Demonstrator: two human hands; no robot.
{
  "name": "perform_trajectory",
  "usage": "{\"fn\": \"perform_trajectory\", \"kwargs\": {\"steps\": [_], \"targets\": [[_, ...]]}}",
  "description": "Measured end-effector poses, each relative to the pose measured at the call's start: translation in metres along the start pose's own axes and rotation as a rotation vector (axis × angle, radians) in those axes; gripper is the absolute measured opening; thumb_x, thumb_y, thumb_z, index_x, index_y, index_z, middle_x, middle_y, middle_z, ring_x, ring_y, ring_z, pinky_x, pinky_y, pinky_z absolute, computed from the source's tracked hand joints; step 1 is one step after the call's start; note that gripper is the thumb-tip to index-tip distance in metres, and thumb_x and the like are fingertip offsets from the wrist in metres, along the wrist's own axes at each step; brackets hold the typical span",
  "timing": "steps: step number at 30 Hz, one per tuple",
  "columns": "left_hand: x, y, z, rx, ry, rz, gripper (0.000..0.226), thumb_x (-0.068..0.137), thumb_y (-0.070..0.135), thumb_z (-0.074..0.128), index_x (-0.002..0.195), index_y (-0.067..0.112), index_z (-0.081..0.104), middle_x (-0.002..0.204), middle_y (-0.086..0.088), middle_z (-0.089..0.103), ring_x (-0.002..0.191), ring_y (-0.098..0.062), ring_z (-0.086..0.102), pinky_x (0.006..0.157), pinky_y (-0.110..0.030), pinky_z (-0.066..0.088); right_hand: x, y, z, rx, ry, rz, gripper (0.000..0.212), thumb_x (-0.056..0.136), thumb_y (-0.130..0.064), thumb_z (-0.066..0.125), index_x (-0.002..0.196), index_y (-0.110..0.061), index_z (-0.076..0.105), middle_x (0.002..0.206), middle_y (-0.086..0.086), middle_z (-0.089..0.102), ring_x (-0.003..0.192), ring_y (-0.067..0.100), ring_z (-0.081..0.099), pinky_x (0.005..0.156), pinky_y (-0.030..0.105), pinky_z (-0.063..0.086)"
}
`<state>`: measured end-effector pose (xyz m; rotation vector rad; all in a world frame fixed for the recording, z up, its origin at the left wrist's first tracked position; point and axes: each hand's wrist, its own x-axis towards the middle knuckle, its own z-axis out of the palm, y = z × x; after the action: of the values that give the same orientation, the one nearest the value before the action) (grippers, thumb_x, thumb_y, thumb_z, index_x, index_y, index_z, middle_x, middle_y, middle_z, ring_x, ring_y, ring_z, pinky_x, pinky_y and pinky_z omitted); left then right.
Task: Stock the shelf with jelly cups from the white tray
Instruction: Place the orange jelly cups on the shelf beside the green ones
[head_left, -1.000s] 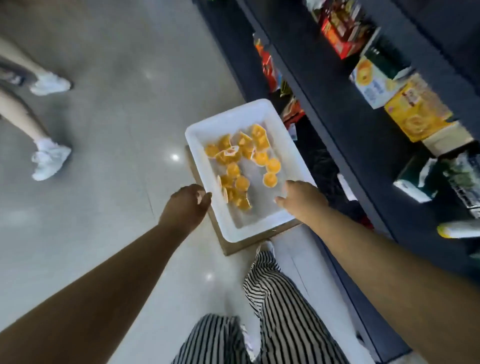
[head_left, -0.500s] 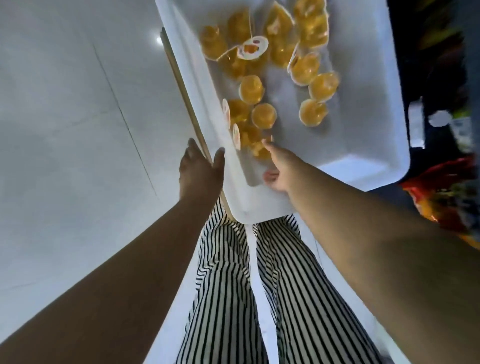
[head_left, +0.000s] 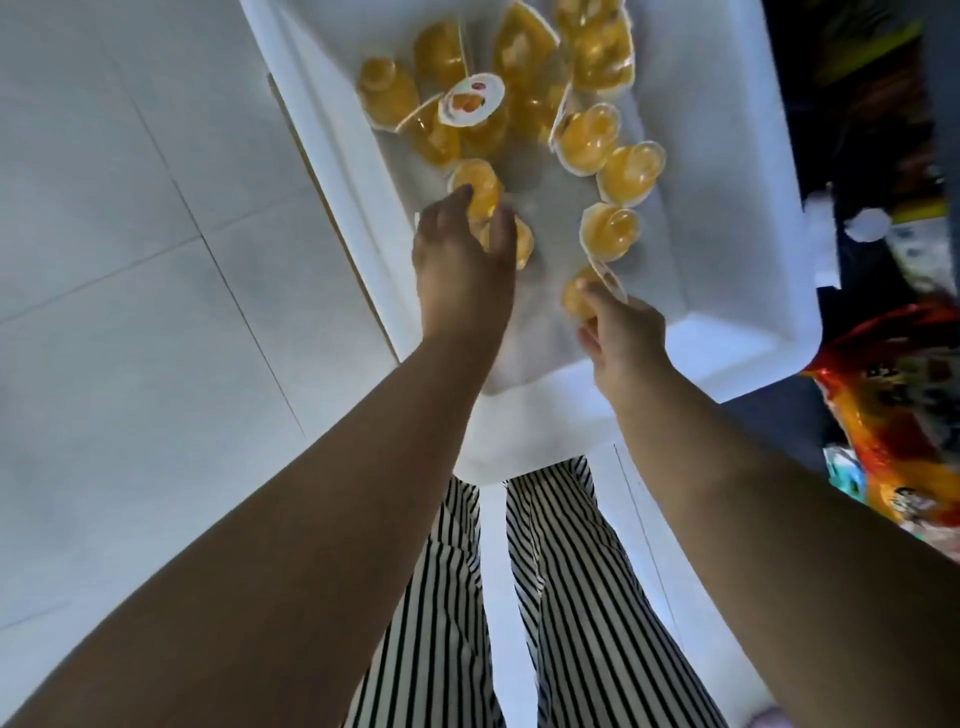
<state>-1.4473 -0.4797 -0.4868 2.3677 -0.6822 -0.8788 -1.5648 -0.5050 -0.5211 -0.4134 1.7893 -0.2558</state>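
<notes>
Two hands: both down inside the white tray (head_left: 737, 218).
Left hand (head_left: 460, 265): fingers curled over two orange jelly cups (head_left: 480, 189) near the tray's left wall, gripping them.
Loose cups (head_left: 592, 135): heaped at the far end.
Right hand (head_left: 621, 332): pinching one cup (head_left: 582, 296) by its lid edge.
Snack bags (head_left: 898, 415): far right.

Bare forearms, no sleeves — black-and-white striped trousers (head_left: 587, 613); vertical stripes.
</notes>
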Motion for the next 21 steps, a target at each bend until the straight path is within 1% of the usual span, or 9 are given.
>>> {"fn": "perform_trajectory", "kwargs": {"steps": [2, 4, 7, 10, 12, 15, 16, 18, 21], "targets": [[0.021, 0.005, 0.022, 0.102, -0.172, -0.102, 0.05, 0.095, 0.042, 0.043, 0.13, 0.007, 0.047, 0.127, -0.014, 0.054, 0.119, -0.029, 0.049, 0.093, -0.03, 0.038, -0.002, -0.009, -0.016, 0.051, -0.04, 0.01, 0.015, 0.085, -0.017, 0.064, 0.075, -0.02, 0.054, 0.078, 0.002, 0.052, 0.083, 0.016, 0.05, 0.092, 0.029, 0.046], [0.038, 0.003, 0.043, 0.174, -0.289, -0.194, 0.055, 0.093, 0.045, 0.045, 0.132, 0.007, 0.043, 0.129, -0.015, 0.052, 0.118, -0.031, 0.05, 0.091, -0.031, 0.041, 0.002, -0.016, -0.03, 0.129, -0.057, 0.03, 0.013, 0.086, -0.018, 0.064, 0.078, -0.018, 0.054, 0.082, 0.002, 0.054, 0.086, 0.014, 0.051, 0.089, 0.024, 0.046], [0.048, -0.001, 0.056, 0.311, -0.296, -0.146, 0.057, 0.091, 0.046, 0.048, 0.133, 0.008, 0.041, 0.132, -0.016, 0.047, 0.119, -0.03, 0.048, 0.091, -0.03, 0.041, 0.011, -0.016, -0.042, 0.218, -0.073, 0.051, 0.011, 0.085, -0.02, 0.065, 0.084, -0.016, 0.055, 0.09, 0.004, 0.058, 0.091, 0.016, 0.055, 0.08, 0.022, 0.046], [0.051, -0.001, 0.065, 0.383, -0.295, -0.102, 0.058, 0.091, 0.041, 0.051, 0.134, 0.006, 0.037, 0.135, -0.017, 0.043, 0.123, -0.029, 0.043, 0.094, -0.03, 0.037, 0.018, -0.015, -0.049, 0.261, -0.099, 0.07, 0.013, 0.085, -0.02, 0.066, 0.091, -0.015, 0.056, 0.1, 0.007, 0.058, 0.098, 0.019, 0.056, 0.08, 0.023, 0.047], [0.046, 0.003, 0.07, 0.38, -0.317, -0.12, 0.062, 0.089, 0.036, 0.055, 0.137, 0.005, 0.032, 0.138, -0.017, 0.04, 0.127, -0.028, 0.04, 0.098, -0.028, 0.034, 0.021, -0.013, -0.052, 0.279, -0.12, 0.086, 0.015, 0.084, -0.021, 0.066, 0.094, -0.015, 0.056, 0.103, 0.007, 0.058, 0.101, 0.02, 0.056, 0.08, 0.023, 0.047], [0.038, 0.008, 0.079, 0.381, -0.37, -0.135, 0.072, 0.083, 0.033, 0.064, 0.14, 0.005, 0.027, 0.142, -0.013, 0.036, 0.132, -0.025, 0.036, 0.106, -0.026, 0.029, 0.022, -0.012, -0.054, 0.289, -0.145, 0.094, 0.025, 0.085, -0.02, 0.064, 0.107, -0.012, 0.054, 0.104, 0.007, 0.058, 0.103, 0.022, 0.057, 0.079, 0.023, 0.048], [0.04, 0.007, 0.084, 0.384, -0.407, -0.173, 0.07, 0.084, 0.032, 0.063, 0.139, 0.005, 0.03, 0.141, -0.013, 0.038, 0.131, -0.026, 0.037, 0.108, -0.026, 0.03, 0.022, -0.013, -0.055, 0.289, -0.151, 0.088, 0.026, 0.086, -0.019, 0.063, 0.108, -0.012, 0.053, 0.1, 0.006, 0.058, 0.101, 0.021, 0.056, 0.081, 0.023, 0.048], [0.045, 0.004, 0.089, 0.363, -0.491, -0.254, 0.055, 0.085, 0.029, 0.061, 0.129, 0.001, 0.045, 0.133, -0.017, 0.049, 0.122, -0.031, 0.048, 0.104, -0.037, 0.04, 0.023, -0.016, -0.057, 0.285, -0.165, 0.073, 0.023, 0.087, -0.016, 0.062, 0.108, -0.01, 0.053, 0.092, 0.005, 0.058, 0.097, 0.021, 0.056, 0.085, 0.026, 0.047], [0.048, 0.005, 0.087, 0.194, -0.488, -0.367, 0.047, 0.084, 0.028, 0.062, 0.12, -0.001, 0.053, 0.123, -0.018, 0.057, 0.112, -0.032, 0.057, 0.094, -0.043, 0.048, 0.023, -0.02, -0.064, 0.296, -0.185, 0.062, 0.023, 0.086, -0.014, 0.063, 0.108, -0.009, 0.055, 0.089, 0.006, 0.058, 0.091, 0.021, 0.056, 0.084, 0.027, 0.048]]}}
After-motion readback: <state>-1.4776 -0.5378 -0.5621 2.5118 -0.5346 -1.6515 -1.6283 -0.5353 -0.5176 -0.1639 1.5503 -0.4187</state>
